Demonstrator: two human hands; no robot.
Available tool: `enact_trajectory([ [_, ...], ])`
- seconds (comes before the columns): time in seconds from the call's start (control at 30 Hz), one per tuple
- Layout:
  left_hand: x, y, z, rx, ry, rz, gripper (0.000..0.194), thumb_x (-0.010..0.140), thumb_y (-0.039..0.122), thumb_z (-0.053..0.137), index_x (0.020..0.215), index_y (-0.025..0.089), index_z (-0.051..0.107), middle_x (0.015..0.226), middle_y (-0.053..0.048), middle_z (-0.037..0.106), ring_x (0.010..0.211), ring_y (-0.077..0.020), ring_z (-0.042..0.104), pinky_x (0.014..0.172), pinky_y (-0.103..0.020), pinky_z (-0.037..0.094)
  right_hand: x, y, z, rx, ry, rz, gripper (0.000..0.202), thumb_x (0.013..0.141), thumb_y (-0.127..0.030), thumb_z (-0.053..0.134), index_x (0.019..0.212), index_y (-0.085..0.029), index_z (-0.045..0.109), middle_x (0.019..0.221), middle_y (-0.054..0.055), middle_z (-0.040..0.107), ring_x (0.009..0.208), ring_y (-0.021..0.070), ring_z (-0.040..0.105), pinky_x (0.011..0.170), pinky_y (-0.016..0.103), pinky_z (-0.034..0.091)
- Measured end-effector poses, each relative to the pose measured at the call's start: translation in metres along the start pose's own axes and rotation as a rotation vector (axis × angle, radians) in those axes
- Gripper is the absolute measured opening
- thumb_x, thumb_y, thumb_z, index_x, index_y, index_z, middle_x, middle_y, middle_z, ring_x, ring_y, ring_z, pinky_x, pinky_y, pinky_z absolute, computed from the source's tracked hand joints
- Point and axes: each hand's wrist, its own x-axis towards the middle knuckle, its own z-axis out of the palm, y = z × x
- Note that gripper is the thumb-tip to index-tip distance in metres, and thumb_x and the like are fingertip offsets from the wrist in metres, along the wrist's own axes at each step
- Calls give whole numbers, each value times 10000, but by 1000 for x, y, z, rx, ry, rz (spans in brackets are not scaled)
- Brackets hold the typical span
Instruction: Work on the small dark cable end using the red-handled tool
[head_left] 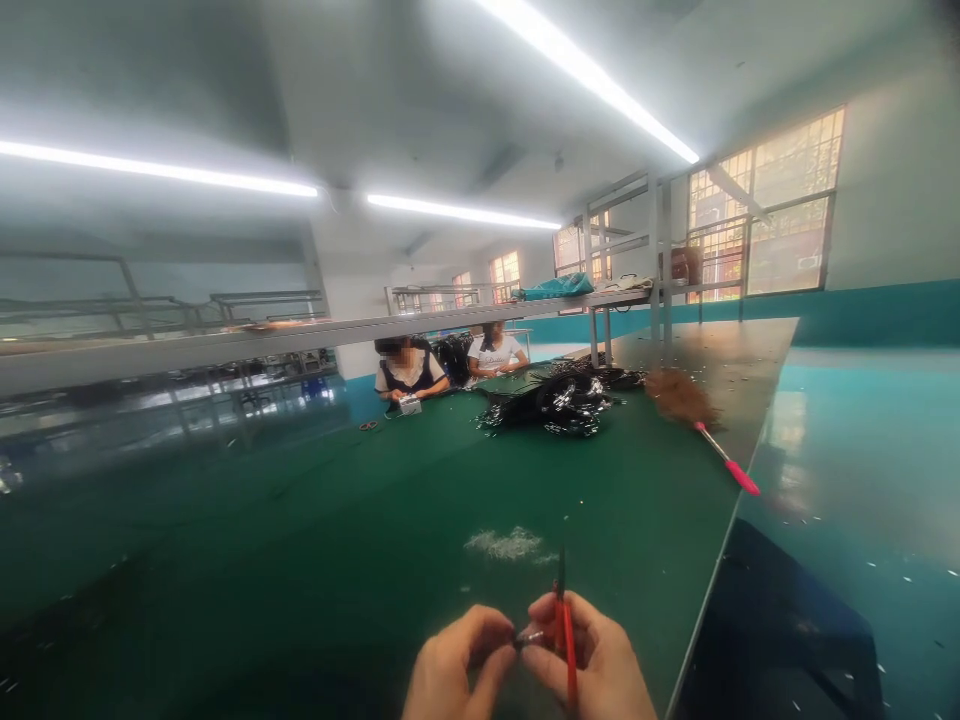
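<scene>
At the bottom of the head view my left hand [450,665] and my right hand [600,665] meet over the green table [337,540]. In my right hand is a pair of red-handled snips [564,625], blade pointing up and away. Between the fingertips of both hands sits a small dark piece [526,637], pinched by my left thumb and fingers; what it is cannot be made out. A little patch of white scraps [504,544] lies on the table just beyond my hands.
Further along the table lie a heap of glossy black bags [562,400] and a brown feather duster with a pink handle [697,415]. Two people [409,372] sit at the far left side. The table's right edge [720,580] drops to a teal floor.
</scene>
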Motion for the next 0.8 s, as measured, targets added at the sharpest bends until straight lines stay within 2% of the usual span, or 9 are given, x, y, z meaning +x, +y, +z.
enact_trajectory([
  [0.07, -1, 1, 1, 28, 27, 112, 157, 853, 249, 546, 910, 230, 691, 871, -29, 703, 810, -172, 639, 727, -221, 475, 0, 0, -2, -4, -13, -4, 293, 473, -165, 824, 700, -174, 638, 617, -18, 665, 606, 162, 617, 595, 245, 473],
  [0.17, -3, 1, 6, 82, 101, 230, 151, 855, 248, 549, 845, 242, 699, 819, -26, 650, 748, -164, 601, 659, -211, 452, -3, 0, 0, -56, -45, 12, 258, 487, -102, 769, 670, -173, 601, 596, -46, 630, 582, 136, 591, 563, 215, 445],
  [0.23, -4, 2, 9, 77, 117, 182, 181, 867, 247, 514, 760, 216, 657, 757, -17, 619, 677, -153, 577, 606, -208, 424, -5, -3, 2, -139, -55, 13, 215, 514, -104, 717, 649, -182, 568, 589, -52, 612, 583, 137, 588, 559, 215, 441],
  [0.37, -2, 4, 8, -57, 4, -79, 226, 886, 317, 449, 741, 191, 568, 706, -7, 599, 657, -158, 549, 610, -220, 411, -9, -10, 5, -329, -30, -29, 127, 563, -167, 638, 659, -197, 559, 605, -37, 621, 586, 154, 596, 570, 240, 455],
  [0.43, 0, 3, 5, -124, -16, -143, 245, 883, 352, 429, 732, 188, 531, 673, 5, 555, 636, -151, 511, 593, -217, 400, -10, -12, 4, -334, -41, -25, 126, 566, -182, 608, 685, -199, 571, 623, -28, 642, 602, 166, 612, 579, 250, 464],
  [0.5, 2, 0, 1, -115, 11, -139, 268, 884, 381, 413, 721, 193, 511, 655, 18, 515, 613, -144, 476, 572, -214, 381, -9, -13, 2, -307, -64, -9, 152, 557, -174, 588, 705, -204, 575, 641, -25, 655, 626, 173, 626, 585, 252, 465],
  [0.57, 3, -4, -1, -56, 6, -93, 260, 881, 374, 422, 753, 192, 556, 693, 9, 549, 644, -148, 500, 600, -217, 383, -9, -12, 1, -317, -84, -12, 155, 561, -163, 581, 710, -206, 572, 648, -27, 653, 641, 175, 629, 592, 252, 462],
  [0.7, 2, -9, -1, 64, -110, 21, 218, 840, 290, 491, 755, 191, 666, 735, -28, 641, 698, -169, 565, 643, -232, 386, -7, -16, -2, -389, -121, -35, 151, 572, -142, 557, 710, -203, 553, 634, -37, 624, 633, 169, 607, 616, 262, 462],
  [0.8, 2, -7, -1, 68, -88, -4, 242, 849, 278, 482, 704, 173, 646, 683, -29, 623, 638, -160, 546, 587, -226, 370, -6, -19, -6, -359, -114, -10, 143, 552, -151, 566, 683, -202, 541, 609, -40, 608, 599, 159, 579, 576, 256, 436],
])
